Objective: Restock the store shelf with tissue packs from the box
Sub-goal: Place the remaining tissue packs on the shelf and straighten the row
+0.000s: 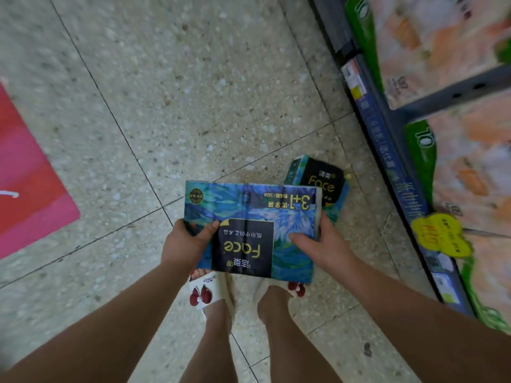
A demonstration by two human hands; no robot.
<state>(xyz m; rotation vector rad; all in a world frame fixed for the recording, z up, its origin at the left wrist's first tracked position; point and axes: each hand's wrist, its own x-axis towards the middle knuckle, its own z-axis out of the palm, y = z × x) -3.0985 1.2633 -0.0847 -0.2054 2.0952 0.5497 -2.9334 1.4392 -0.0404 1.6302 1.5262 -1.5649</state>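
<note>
Both hands grasp blue tissue pack (250,230) above floor (193,106).
Left hand (184,244) and right hand (320,244) fingers clenched on opposite edges (second pack (318,186) lies beside shelf (387,139)).

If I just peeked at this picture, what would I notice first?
The bright blue tissue pack in the middle, held flat between the left hand and right hand above the feet. A second blue pack lies on the floor just behind it, and the shelf of orange and green packs runs along the right.

Speckled tile floor (193,92), blue tissue pack (318,183) lying on it
</note>
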